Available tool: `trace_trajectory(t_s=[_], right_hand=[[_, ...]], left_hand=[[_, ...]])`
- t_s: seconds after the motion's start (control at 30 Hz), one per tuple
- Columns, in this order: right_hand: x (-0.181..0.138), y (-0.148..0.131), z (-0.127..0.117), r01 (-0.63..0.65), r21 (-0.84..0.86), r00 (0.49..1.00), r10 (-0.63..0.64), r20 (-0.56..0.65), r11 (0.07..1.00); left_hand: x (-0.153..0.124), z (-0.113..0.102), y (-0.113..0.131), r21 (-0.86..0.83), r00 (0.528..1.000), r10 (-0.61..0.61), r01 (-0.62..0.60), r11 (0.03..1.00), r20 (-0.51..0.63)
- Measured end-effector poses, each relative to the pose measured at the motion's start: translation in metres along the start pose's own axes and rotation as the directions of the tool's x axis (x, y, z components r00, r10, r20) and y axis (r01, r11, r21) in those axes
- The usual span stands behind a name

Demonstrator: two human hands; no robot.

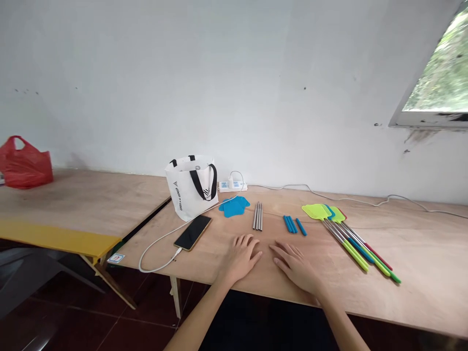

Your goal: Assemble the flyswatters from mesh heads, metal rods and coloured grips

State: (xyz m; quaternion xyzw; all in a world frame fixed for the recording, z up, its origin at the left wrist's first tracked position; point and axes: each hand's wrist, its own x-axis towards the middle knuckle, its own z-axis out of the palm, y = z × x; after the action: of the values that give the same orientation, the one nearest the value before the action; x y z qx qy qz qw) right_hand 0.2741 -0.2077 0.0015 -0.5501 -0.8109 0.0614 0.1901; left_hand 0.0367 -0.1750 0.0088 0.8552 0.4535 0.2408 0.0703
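Observation:
My left hand [241,256] and my right hand [296,265] lie flat on the wooden table [420,273], palms down, fingers spread, holding nothing. Just beyond the left hand lie several thin metal rods [258,216] side by side. Beyond the right hand lie a few short blue handle grips [293,225]. A stack of blue swatter heads [234,205] sits left of the rods. To the right lie several assembled fly swatters [351,235] with green, blue and red handles and yellow-green heads.
A phone [192,232] on a white charging cable lies left of my hands. Behind it stand a white tote bag [192,186] and a power strip [232,185]. A red plastic bag [25,165] sits on the adjoining table at far left.

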Motion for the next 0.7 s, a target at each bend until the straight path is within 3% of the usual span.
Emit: trace_trajectory(t_s=[0.07, 0.13, 0.3, 0.37, 0.53, 0.7], right_hand=[[-0.003, 0.011, -0.009, -0.018, 0.080, 0.995, 0.011, 0.097, 0.997], [-0.005, 0.023, -0.015, -0.052, 0.114, 0.994, 0.040, 0.106, 0.992], [-0.004, 0.052, -0.011, -0.211, -0.034, 0.970, 0.205, -0.127, 0.977], [-0.003, 0.061, -0.005, -0.276, -0.076, 0.951, 0.261, -0.165, 0.958], [-0.002, 0.071, 0.006, -0.358, -0.079, 0.932, 0.351, -0.090, 0.930], [-0.003, 0.068, 0.007, -0.344, -0.103, 0.935, 0.331, -0.124, 0.933]], left_hand=[[0.000, -0.003, -0.001, -0.010, 1.000, -0.002, 0.002, 1.000, 0.021], [0.000, -0.007, 0.000, -0.042, 0.999, -0.017, 0.019, 0.999, 0.047], [0.001, -0.013, 0.003, -0.121, 0.994, -0.079, 0.088, 0.989, 0.073], [0.007, -0.010, 0.003, -0.092, 0.994, -0.078, 0.085, 0.992, 0.075], [0.051, 0.004, 0.000, 0.016, 0.996, 0.016, -0.017, 1.000, 0.090], [0.092, 0.015, -0.012, 0.064, 0.997, 0.070, -0.072, 0.995, 0.025]])
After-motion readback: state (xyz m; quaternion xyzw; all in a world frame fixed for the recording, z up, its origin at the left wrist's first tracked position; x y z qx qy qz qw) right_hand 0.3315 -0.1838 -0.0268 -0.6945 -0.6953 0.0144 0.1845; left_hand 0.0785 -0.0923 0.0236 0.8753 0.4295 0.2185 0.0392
